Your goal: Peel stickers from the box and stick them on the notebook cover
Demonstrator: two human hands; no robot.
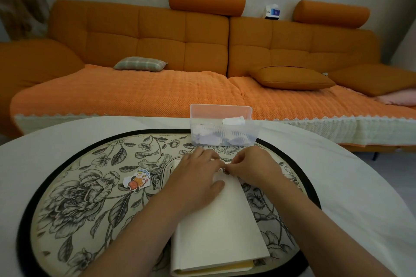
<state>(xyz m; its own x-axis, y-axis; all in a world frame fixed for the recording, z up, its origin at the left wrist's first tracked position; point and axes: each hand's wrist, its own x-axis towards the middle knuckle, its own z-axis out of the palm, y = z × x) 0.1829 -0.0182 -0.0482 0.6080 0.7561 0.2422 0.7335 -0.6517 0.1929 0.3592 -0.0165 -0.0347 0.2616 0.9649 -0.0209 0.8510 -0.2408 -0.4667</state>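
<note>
A cream notebook lies closed on the floral mat, spine toward me. My left hand rests flat on the far end of its cover, fingers spread. My right hand pinches a small sticker at its fingertips, just above the cover's far edge and close to my left fingertips. Behind the hands stands a clear plastic box with several white-backed stickers inside. A loose cartoon sticker lies on the mat to the left of the notebook.
A round floral mat with a black rim covers the white table. Beyond the table stands an orange sofa with cushions.
</note>
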